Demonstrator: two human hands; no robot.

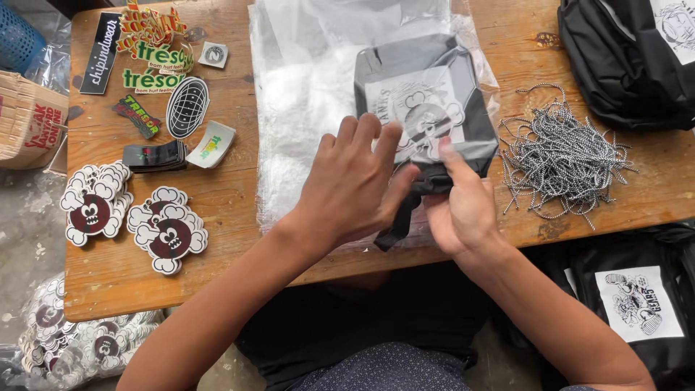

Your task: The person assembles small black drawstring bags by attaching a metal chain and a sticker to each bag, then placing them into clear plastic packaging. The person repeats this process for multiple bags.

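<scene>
Both hands pinch the near edge of a bagged black garment [427, 108]: left hand [355, 188] fingers spread on top, right hand [456, 206] gripping the dark fold below, prob. to keep it flat. It lies on a stack of clear plastic bags [304, 108], mid wooden table [239, 210]. String tags [557, 152] lie to the right, w/ stickers [166, 232] on the left.

Both hands [405, 192] on bagged black garment [427, 101], wooden table [239, 217]

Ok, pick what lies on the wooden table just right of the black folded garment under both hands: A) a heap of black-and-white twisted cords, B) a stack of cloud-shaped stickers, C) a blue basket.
A: the heap of black-and-white twisted cords lies right of the black folded garment.
</scene>
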